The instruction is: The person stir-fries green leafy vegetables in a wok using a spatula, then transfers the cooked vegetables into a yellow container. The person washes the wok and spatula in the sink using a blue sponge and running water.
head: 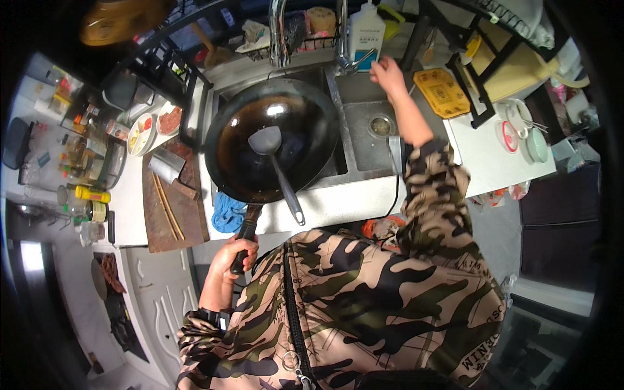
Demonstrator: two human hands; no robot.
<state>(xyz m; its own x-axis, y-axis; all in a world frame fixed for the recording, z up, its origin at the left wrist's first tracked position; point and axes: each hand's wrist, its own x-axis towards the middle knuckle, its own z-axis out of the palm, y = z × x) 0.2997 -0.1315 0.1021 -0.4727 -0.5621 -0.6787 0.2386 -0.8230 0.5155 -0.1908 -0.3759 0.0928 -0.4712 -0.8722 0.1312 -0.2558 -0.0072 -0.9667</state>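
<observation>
My left hand (237, 256) grips the black handle (249, 229) of a large dark wok (229, 161), tilted over the left sink basin. A metal wok spatula (265, 141) rests in the wok, its handle hanging over the near rim. My right hand (389, 77) is raised beside the faucet lever (364, 59), fingers loosely bent and apart, with nothing visible in it. Whether a fingertip touches the lever I cannot tell. Right behind that hand stands a white pump bottle (366, 34). The chrome faucet (279, 34) rises behind the wok.
A cleaver (168, 165) and chopsticks (165, 204) lie on a wooden cutting board (195, 222) at left. Behind it are plates of chopped food (141, 134) and minced meat (170, 120). A blue cloth (227, 214) lies below the wok. Right are the small basin (358, 129) and a yellow tray (442, 93).
</observation>
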